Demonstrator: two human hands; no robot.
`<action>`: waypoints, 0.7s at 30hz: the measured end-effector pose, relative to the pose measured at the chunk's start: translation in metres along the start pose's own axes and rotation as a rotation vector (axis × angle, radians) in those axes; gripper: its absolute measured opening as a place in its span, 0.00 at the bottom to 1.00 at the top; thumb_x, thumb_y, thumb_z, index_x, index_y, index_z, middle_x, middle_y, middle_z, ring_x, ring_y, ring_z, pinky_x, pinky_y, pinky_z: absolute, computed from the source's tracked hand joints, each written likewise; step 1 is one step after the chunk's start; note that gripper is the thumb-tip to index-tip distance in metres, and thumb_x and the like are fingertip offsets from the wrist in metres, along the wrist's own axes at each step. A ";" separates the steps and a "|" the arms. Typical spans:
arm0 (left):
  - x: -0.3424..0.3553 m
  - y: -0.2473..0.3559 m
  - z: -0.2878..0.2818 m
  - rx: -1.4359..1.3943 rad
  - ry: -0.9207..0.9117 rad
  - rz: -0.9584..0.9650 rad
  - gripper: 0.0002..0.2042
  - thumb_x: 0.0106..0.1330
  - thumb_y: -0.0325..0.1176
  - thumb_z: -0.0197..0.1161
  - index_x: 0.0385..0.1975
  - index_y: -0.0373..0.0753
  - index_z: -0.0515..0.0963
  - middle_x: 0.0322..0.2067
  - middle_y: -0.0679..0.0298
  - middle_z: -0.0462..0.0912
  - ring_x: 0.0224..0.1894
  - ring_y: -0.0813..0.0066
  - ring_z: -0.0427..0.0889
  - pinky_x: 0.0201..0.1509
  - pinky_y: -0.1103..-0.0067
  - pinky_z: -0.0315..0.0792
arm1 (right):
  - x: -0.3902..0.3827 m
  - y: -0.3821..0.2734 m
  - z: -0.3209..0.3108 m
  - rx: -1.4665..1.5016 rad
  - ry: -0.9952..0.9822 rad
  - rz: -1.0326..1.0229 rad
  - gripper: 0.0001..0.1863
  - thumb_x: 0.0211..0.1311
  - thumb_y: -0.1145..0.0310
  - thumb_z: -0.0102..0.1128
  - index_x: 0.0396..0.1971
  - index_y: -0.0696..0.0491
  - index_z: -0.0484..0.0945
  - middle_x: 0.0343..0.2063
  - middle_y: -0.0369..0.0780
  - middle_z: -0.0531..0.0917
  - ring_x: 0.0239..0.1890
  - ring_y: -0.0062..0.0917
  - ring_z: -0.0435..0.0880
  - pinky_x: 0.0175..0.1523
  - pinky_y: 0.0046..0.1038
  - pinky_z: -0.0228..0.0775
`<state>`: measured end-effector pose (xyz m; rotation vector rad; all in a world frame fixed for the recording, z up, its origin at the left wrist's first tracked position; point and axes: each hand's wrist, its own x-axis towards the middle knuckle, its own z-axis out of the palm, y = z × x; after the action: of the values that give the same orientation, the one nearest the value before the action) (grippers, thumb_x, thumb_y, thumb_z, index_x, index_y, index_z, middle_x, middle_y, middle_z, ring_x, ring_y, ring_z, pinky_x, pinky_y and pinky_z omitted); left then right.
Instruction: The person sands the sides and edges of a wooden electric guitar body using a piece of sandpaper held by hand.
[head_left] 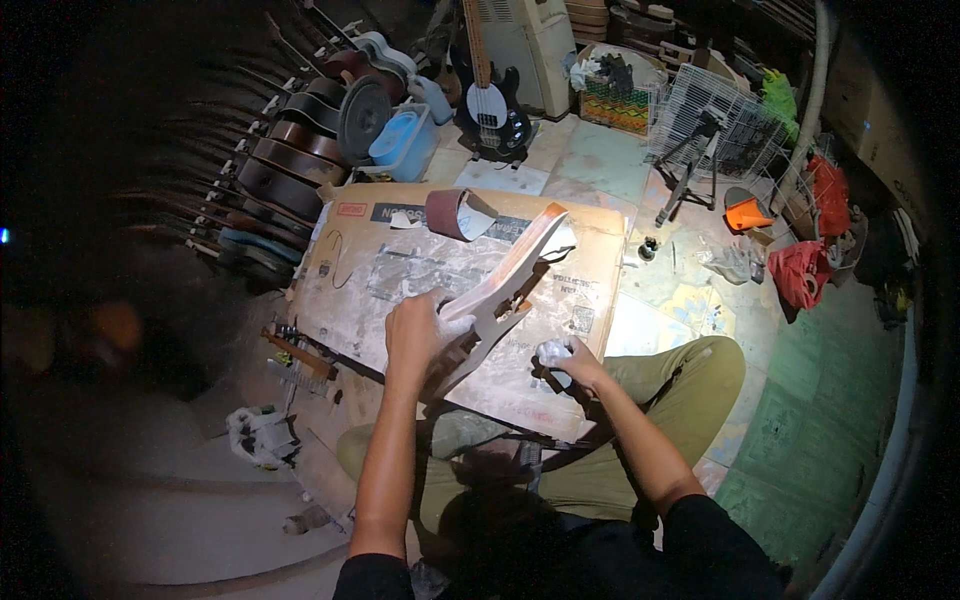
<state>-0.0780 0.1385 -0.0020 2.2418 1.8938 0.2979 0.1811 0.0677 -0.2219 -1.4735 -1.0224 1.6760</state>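
Observation:
My left hand (pixel 412 335) grips the near end of an unpainted wooden guitar body (pixel 505 285). The body is tilted up on its edge, with its narrow side toward me and a cut-out in its lower part. White dust covers the fingers. To the right of the body, my right hand (pixel 568 360) is closed, its fingertips whitened with dust. Something small and dark shows under it, but I cannot make out what it is. A curled strip of reddish-brown sandpaper (pixel 446 214) lies beyond the body on the dusty cardboard sheet (pixel 350 285).
Several guitars (pixel 285 160) stand in a rack at the left. A black bass guitar (pixel 490 105) leans at the back near a blue tub (pixel 412 140). At the right are a small tripod (pixel 690 170), a wire cage (pixel 725 120) and a red bag (pixel 800 272).

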 end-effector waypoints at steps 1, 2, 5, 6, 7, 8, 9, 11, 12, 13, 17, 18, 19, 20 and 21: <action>0.001 0.000 -0.003 -0.015 0.021 -0.014 0.21 0.48 0.49 0.76 0.40 0.46 0.87 0.31 0.55 0.88 0.34 0.51 0.87 0.39 0.65 0.79 | 0.002 0.008 0.001 -0.159 0.035 -0.024 0.28 0.54 0.58 0.72 0.50 0.59 0.78 0.44 0.46 0.84 0.45 0.31 0.83 0.52 0.31 0.75; 0.002 -0.001 -0.005 -0.029 0.043 -0.027 0.20 0.48 0.50 0.77 0.38 0.45 0.87 0.31 0.55 0.88 0.34 0.52 0.87 0.38 0.66 0.79 | 0.004 0.015 0.001 -0.318 0.072 -0.049 0.30 0.52 0.57 0.74 0.51 0.59 0.77 0.44 0.48 0.84 0.46 0.32 0.84 0.53 0.32 0.75; -0.004 -0.022 -0.003 -0.073 0.141 -0.053 0.23 0.48 0.51 0.76 0.37 0.41 0.85 0.29 0.51 0.86 0.34 0.48 0.86 0.38 0.63 0.78 | -0.002 0.004 0.016 -0.373 0.106 -0.148 0.25 0.49 0.60 0.74 0.45 0.59 0.80 0.44 0.50 0.84 0.46 0.41 0.84 0.53 0.35 0.75; -0.004 -0.027 -0.002 -0.067 0.142 -0.053 0.23 0.48 0.51 0.76 0.37 0.41 0.85 0.29 0.51 0.86 0.34 0.48 0.86 0.38 0.63 0.78 | -0.003 0.005 0.016 -0.383 0.141 -0.179 0.21 0.48 0.65 0.75 0.41 0.58 0.82 0.43 0.50 0.84 0.46 0.42 0.83 0.53 0.35 0.75; -0.006 -0.033 -0.002 -0.102 0.152 -0.050 0.23 0.48 0.50 0.77 0.37 0.39 0.85 0.30 0.50 0.86 0.35 0.48 0.86 0.39 0.65 0.79 | -0.004 0.005 0.016 -0.378 0.137 -0.183 0.21 0.48 0.65 0.75 0.41 0.58 0.82 0.43 0.50 0.84 0.46 0.42 0.83 0.53 0.35 0.75; -0.007 -0.039 -0.002 -0.135 0.161 -0.048 0.24 0.48 0.49 0.78 0.38 0.36 0.84 0.31 0.49 0.87 0.36 0.49 0.87 0.40 0.66 0.79 | -0.004 0.005 0.016 -0.572 0.251 -0.343 0.19 0.46 0.65 0.75 0.39 0.57 0.82 0.40 0.49 0.83 0.46 0.44 0.82 0.53 0.37 0.73; -0.009 -0.039 -0.002 -0.127 0.159 -0.052 0.24 0.48 0.49 0.78 0.38 0.36 0.84 0.31 0.49 0.87 0.36 0.49 0.87 0.40 0.66 0.79 | -0.006 0.005 0.016 -0.763 0.367 -0.501 0.18 0.45 0.66 0.75 0.36 0.57 0.83 0.38 0.49 0.83 0.45 0.45 0.80 0.54 0.39 0.72; -0.013 -0.042 -0.004 -0.238 0.199 -0.090 0.26 0.47 0.46 0.79 0.40 0.33 0.82 0.35 0.48 0.87 0.38 0.52 0.88 0.43 0.67 0.79 | -0.005 0.000 0.013 -0.788 0.419 -0.477 0.18 0.44 0.66 0.75 0.35 0.57 0.82 0.36 0.48 0.82 0.45 0.45 0.79 0.54 0.41 0.71; -0.015 -0.047 -0.003 -0.229 0.202 -0.096 0.26 0.47 0.46 0.79 0.40 0.33 0.82 0.35 0.48 0.87 0.38 0.52 0.88 0.43 0.67 0.79 | -0.005 -0.005 0.011 -0.821 0.476 -0.458 0.17 0.43 0.67 0.75 0.34 0.57 0.82 0.34 0.47 0.81 0.44 0.45 0.78 0.53 0.43 0.70; -0.016 -0.056 -0.001 -0.251 0.188 -0.120 0.27 0.46 0.46 0.80 0.41 0.32 0.82 0.36 0.48 0.88 0.39 0.52 0.88 0.44 0.67 0.79 | -0.005 -0.010 0.010 -0.820 0.477 -0.431 0.15 0.47 0.66 0.72 0.34 0.57 0.82 0.35 0.47 0.81 0.43 0.45 0.79 0.50 0.43 0.72; -0.018 -0.072 0.000 -0.287 0.146 -0.152 0.31 0.45 0.47 0.81 0.44 0.32 0.80 0.38 0.48 0.88 0.41 0.54 0.88 0.45 0.68 0.79 | 0.002 -0.021 0.003 -0.504 0.323 -0.432 0.13 0.50 0.65 0.74 0.28 0.60 0.82 0.26 0.46 0.81 0.31 0.39 0.80 0.40 0.35 0.72; -0.018 -0.073 0.001 -0.286 0.149 -0.158 0.31 0.45 0.47 0.81 0.44 0.32 0.80 0.38 0.48 0.88 0.41 0.54 0.88 0.45 0.68 0.79 | 0.001 -0.023 0.003 -0.506 0.317 -0.435 0.13 0.50 0.65 0.74 0.28 0.60 0.82 0.26 0.46 0.81 0.31 0.39 0.80 0.40 0.35 0.72; -0.018 -0.075 0.002 -0.286 0.135 -0.162 0.30 0.45 0.46 0.81 0.45 0.33 0.80 0.38 0.48 0.87 0.42 0.55 0.88 0.45 0.68 0.79 | 0.000 -0.025 0.003 -0.352 0.252 -0.385 0.13 0.51 0.65 0.74 0.29 0.60 0.82 0.27 0.45 0.82 0.30 0.35 0.80 0.39 0.33 0.72; -0.018 -0.076 0.002 -0.285 0.121 -0.165 0.30 0.46 0.46 0.81 0.45 0.33 0.80 0.39 0.48 0.87 0.42 0.56 0.88 0.46 0.68 0.79 | -0.001 -0.027 0.004 -0.198 0.186 -0.334 0.14 0.52 0.65 0.74 0.30 0.60 0.83 0.27 0.44 0.83 0.29 0.30 0.81 0.38 0.31 0.72; -0.018 -0.073 0.001 -0.286 0.122 -0.169 0.30 0.46 0.46 0.81 0.45 0.33 0.80 0.39 0.48 0.87 0.42 0.56 0.88 0.46 0.68 0.79 | -0.002 -0.029 0.004 -0.200 0.183 -0.333 0.14 0.52 0.65 0.74 0.30 0.60 0.83 0.27 0.44 0.83 0.29 0.30 0.81 0.38 0.31 0.72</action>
<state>-0.1502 0.1327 -0.0236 1.9056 1.9420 0.6462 0.1771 0.0791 -0.1948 -1.4558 -1.2812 1.2117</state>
